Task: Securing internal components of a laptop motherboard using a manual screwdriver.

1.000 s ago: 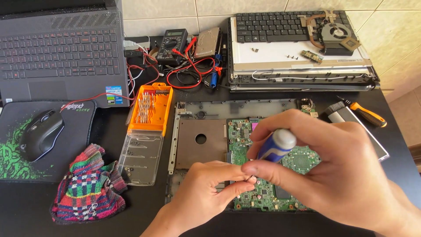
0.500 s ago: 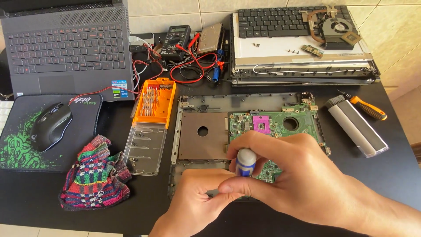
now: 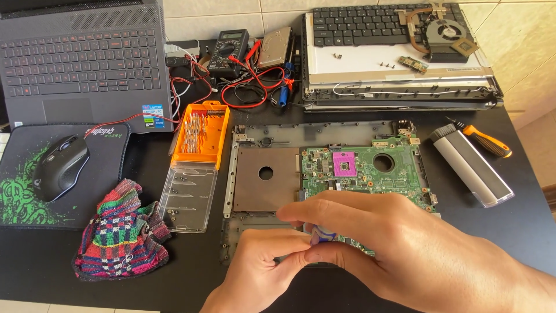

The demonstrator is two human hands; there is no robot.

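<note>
My right hand (image 3: 399,243) is closed around a small blue and white bottle (image 3: 320,235), of which only a sliver shows between the fingers. My left hand (image 3: 263,266) meets it from below left, fingertips pinched at the bottle's tip; what they grip is hidden. Both hands hover over the near edge of an opened laptop base (image 3: 260,174) holding a green motherboard (image 3: 365,168) with a pink processor socket (image 3: 343,164).
An orange screwdriver bit case (image 3: 201,134) with its clear lid lies left of the base. A striped cloth (image 3: 121,232), a mouse (image 3: 61,168) on a mat, a laptop (image 3: 81,64), a multimeter (image 3: 229,49) with leads, a dismantled laptop lid (image 3: 399,64), a silver bar (image 3: 472,168) and an orange-handled screwdriver (image 3: 483,139) surround it.
Both hands have dropped toward the near edge of the table with the bottle, uncovering the motherboard. The bottle is now mostly hidden inside my right hand.
</note>
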